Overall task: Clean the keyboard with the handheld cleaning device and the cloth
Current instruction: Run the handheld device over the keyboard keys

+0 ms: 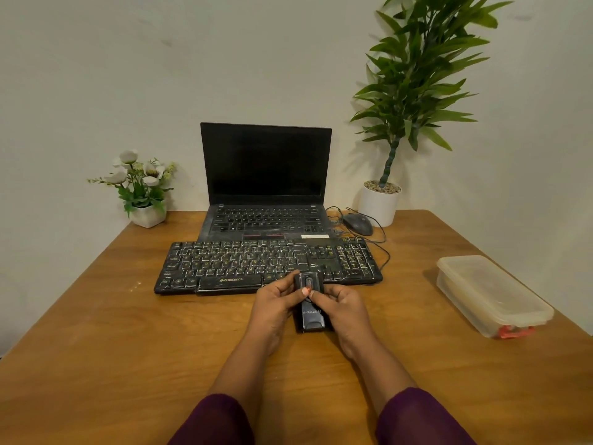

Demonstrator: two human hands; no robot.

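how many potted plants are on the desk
2. A small white-flowered plant stands at the desk's back left, left of the laptop. A tall leafy plant in a white pot stands at the back right, behind the mouse.

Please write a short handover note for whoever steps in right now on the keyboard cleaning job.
Left hand and right hand: both grip the black handheld cleaning device, just in front of the keyboard.
Keyboard: lies on the wooden table in front of the laptop, still visibly dusty.
Cloth: not in view.
Done: device picked up.
Left: run the device over the keys, then wipe with the cloth.
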